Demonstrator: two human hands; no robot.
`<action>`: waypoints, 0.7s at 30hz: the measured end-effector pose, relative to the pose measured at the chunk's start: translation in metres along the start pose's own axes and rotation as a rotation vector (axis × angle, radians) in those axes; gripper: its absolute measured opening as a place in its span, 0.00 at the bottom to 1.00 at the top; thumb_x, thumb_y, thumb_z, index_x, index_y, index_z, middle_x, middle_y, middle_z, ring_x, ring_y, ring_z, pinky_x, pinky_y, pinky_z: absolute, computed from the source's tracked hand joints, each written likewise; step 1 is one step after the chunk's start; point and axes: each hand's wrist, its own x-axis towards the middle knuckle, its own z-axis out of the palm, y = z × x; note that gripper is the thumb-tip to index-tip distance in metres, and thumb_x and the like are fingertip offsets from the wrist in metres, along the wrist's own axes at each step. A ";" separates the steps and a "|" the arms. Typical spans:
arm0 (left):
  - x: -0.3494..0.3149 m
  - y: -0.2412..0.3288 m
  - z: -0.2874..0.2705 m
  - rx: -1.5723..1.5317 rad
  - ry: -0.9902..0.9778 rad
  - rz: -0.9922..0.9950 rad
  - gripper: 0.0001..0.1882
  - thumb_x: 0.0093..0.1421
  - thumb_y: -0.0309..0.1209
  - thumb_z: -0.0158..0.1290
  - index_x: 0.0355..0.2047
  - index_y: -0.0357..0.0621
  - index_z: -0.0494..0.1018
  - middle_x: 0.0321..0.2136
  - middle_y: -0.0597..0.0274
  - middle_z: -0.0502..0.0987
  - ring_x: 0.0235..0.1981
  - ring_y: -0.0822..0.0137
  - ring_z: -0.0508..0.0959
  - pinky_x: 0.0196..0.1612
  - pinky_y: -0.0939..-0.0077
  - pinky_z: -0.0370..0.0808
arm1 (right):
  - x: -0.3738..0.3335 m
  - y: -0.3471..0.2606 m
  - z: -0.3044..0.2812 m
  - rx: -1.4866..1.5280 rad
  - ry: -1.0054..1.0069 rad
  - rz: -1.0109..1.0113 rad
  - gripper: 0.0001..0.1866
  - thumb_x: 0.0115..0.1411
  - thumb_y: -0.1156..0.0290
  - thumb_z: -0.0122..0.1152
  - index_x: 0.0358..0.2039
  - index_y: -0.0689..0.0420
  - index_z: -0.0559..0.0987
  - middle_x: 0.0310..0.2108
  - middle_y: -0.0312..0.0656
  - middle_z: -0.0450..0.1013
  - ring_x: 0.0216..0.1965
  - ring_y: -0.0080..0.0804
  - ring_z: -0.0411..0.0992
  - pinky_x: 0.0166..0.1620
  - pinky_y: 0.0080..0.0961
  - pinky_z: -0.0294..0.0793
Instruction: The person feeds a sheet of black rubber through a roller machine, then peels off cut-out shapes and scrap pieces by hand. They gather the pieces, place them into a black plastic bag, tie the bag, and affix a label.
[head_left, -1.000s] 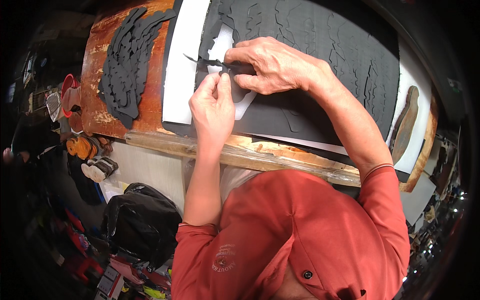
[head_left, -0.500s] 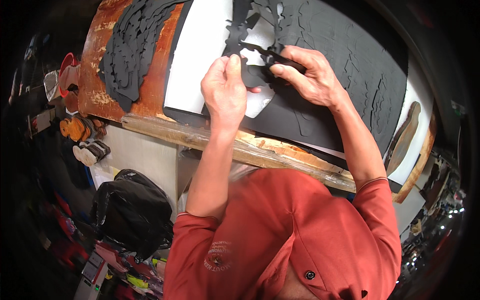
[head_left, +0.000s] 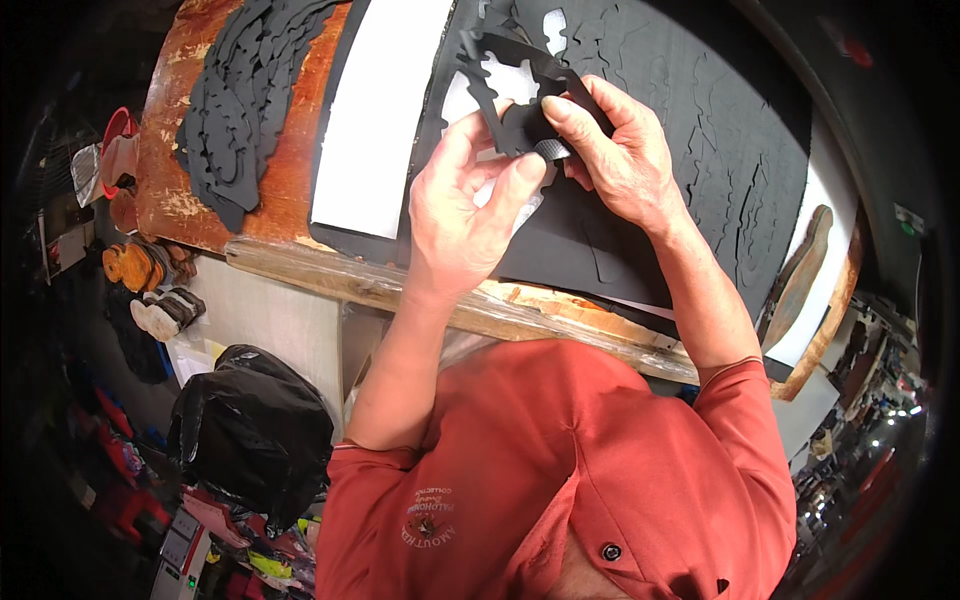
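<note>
My left hand (head_left: 455, 215) has its fingers and thumb closed on the near edge of a notched black strip of soft sheet (head_left: 482, 100). Opposite it, my right hand (head_left: 630, 160) pinches the other side of the same strip between thumb and fingers. Held up between the hands, the strip bends into a loose loop, and a textured edge of it shows by my left thumb. Beneath and to the right spreads a large black sheet (head_left: 745, 105) with wavy cut lines. White surface shows through gaps in it.
Cut black pieces (head_left: 235, 120) lie heaped on the worn brown tabletop (head_left: 165, 170) at the far left. A white board (head_left: 370, 120) lies beside them. A long wooden piece (head_left: 800, 270) rests at the right. Below the table's wooden edge (head_left: 330, 275) sits a black plastic bag (head_left: 250, 430).
My left thumb has swung right and the left fingers have opened wider around the black strip. The strip is now raised and bent more into a loop. The whole view has shifted slightly.
</note>
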 end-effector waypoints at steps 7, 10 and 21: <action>0.015 -0.014 -0.019 -0.018 -0.149 -0.039 0.13 0.74 0.25 0.54 0.56 0.34 0.78 0.45 0.60 0.84 0.45 0.75 0.81 0.50 0.78 0.78 | 0.014 -0.025 -0.028 -0.482 -0.244 -0.205 0.13 0.72 0.64 0.63 0.43 0.64 0.81 0.25 0.51 0.76 0.23 0.41 0.73 0.30 0.38 0.70; 0.025 -0.015 -0.027 0.104 -0.285 -0.024 0.12 0.76 0.27 0.52 0.55 0.35 0.78 0.44 0.61 0.83 0.45 0.76 0.80 0.49 0.80 0.77 | 0.023 -0.028 -0.039 -0.580 -0.353 -0.342 0.15 0.74 0.65 0.61 0.35 0.64 0.75 0.21 0.46 0.64 0.21 0.39 0.62 0.28 0.38 0.62; 0.031 -0.011 -0.017 -0.290 -0.316 -0.222 0.13 0.77 0.28 0.49 0.56 0.34 0.74 0.38 0.68 0.81 0.35 0.82 0.76 0.39 0.85 0.73 | 0.046 -0.054 -0.054 -0.463 -0.445 0.030 0.17 0.70 0.57 0.67 0.40 0.61 0.84 0.21 0.39 0.71 0.23 0.25 0.66 0.29 0.32 0.68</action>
